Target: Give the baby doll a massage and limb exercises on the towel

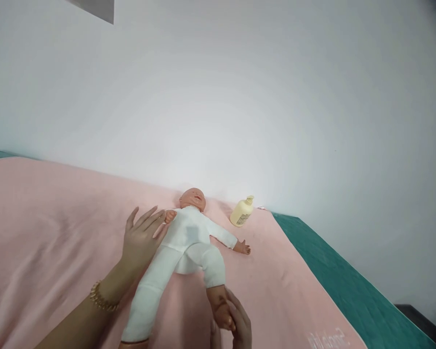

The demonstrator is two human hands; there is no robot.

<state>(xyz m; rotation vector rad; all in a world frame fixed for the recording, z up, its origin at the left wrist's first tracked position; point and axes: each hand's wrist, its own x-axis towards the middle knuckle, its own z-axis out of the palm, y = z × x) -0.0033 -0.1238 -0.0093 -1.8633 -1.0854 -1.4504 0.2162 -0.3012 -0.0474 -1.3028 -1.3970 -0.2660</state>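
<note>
A baby doll [189, 228] with a white cloth body lies on its back on a pink sheet [283, 281]. My left hand [141, 237], wearing a gold bracelet [102, 296] at the wrist, is open beside the doll's body. Its fingers are stretched out, with the tips at or close to the doll's small hand [170, 216]; whether they touch I cannot tell. Low in the view, my right hand [241, 317] is closed around the doll's bare foot [223, 314], and that leg is bent and raised. The other leg [143, 305] stretches toward me, its foot partly cut off by the frame.
A pale yellow pump bottle [241, 212] stands slightly tilted on the sheet, right of the doll's head. Behind the bed is a white wall [218, 97]. Green bedding [334, 271] shows along the right edge. A dark object [417, 320] sits at lower right.
</note>
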